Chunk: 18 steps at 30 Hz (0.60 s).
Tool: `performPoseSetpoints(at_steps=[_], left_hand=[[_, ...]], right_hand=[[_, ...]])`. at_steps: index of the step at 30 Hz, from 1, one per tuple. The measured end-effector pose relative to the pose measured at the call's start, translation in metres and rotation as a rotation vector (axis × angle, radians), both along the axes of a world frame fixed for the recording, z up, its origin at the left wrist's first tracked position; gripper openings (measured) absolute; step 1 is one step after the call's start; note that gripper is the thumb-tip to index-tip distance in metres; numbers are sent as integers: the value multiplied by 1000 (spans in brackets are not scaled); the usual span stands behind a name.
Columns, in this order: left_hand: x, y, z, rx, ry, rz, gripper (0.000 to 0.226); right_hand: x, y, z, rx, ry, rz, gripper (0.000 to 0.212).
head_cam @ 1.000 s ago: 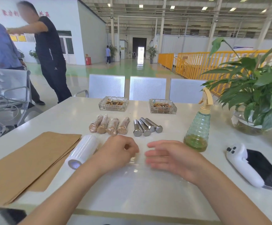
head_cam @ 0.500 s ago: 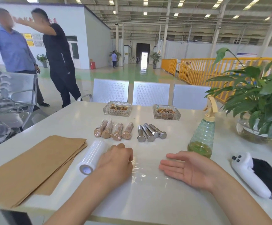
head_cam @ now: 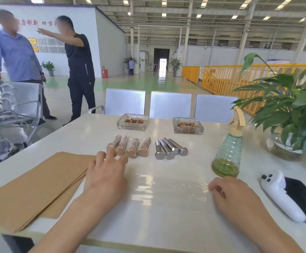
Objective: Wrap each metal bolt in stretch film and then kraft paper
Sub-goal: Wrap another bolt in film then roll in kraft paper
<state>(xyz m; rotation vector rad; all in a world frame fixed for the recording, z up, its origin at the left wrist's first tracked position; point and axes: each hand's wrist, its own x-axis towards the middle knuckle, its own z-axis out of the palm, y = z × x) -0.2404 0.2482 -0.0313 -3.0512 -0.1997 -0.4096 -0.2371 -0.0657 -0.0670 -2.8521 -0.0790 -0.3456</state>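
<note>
A clear sheet of stretch film (head_cam: 170, 189) lies flat on the white table (head_cam: 166, 225) between my hands. My left hand (head_cam: 105, 178) lies on its left end with fingers spread and straight; the film roll is hidden under it. My right hand (head_cam: 234, 196) pinches the film's right edge with curled fingers. Beyond the film lie several bare metal bolts (head_cam: 170, 149), and to their left several wrapped bolts (head_cam: 130, 147). A stack of kraft paper (head_cam: 33, 189) lies at the left.
A green spray bottle (head_cam: 228, 154) stands close to my right hand. A white controller (head_cam: 281, 194) and a phone (head_cam: 305, 198) lie at the right edge. Two glass ashtrays (head_cam: 132, 122) and a potted plant (head_cam: 290, 114) sit further back. Two people stand at the far left.
My right hand moved right, pulling the film out into a longer sheet, and now pinches its edge. My left hand's fingers have straightened and now cover the roll.
</note>
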Motion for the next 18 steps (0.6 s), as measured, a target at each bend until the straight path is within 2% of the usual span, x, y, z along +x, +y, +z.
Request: performPoseSetpoints(at_steps=[3, 7, 11, 18], left_hand=[[-2, 7, 1, -35, -24, 40, 63], [-5, 11, 0, -13, 6, 41, 55], [-6, 9, -8, 47, -21, 14, 51], [-7, 16, -16, 18, -77, -24, 58]], right_hand=[[-5, -1, -6, -18, -55, 6, 23], [-11, 0, -9, -38, -61, 0, 22], [-16, 0, -12, -8, -100, 16, 23], [-19, -1, -17, 66, -133, 30, 24]])
